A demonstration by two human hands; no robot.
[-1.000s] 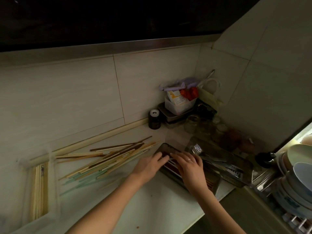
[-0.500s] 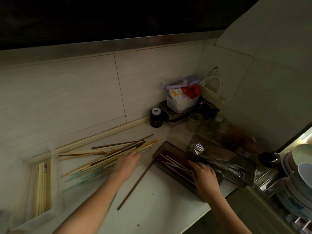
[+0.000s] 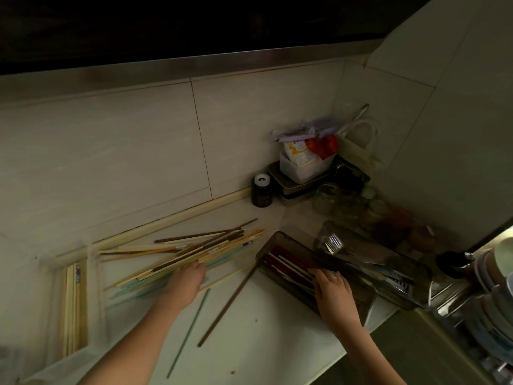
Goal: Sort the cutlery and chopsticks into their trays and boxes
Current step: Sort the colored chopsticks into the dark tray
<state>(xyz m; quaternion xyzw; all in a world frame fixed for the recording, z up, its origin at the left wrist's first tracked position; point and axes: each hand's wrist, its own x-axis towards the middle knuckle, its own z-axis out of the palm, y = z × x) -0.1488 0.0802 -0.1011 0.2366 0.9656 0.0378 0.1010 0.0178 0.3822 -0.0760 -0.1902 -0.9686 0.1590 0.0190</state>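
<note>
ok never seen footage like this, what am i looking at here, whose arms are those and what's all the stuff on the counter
No machine here: a person wears a camera on their head, looking down at their own two arms. The left hand rests on a loose pile of chopsticks on the pale counter. The right hand reaches into a dark tray holding red chopsticks; whether it grips any is unclear. Behind it a second tray holds a fork and other cutlery. A clear box at the left holds light chopsticks, and two single chopsticks lie near the counter's front.

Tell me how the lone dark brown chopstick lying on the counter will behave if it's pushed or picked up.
The dark brown chopstick looks straight and thin, so probably stiff and light. On the smooth counter it would likely slide or roll when nudged. It lies flat, so pinching it up may be fiddly.
</note>
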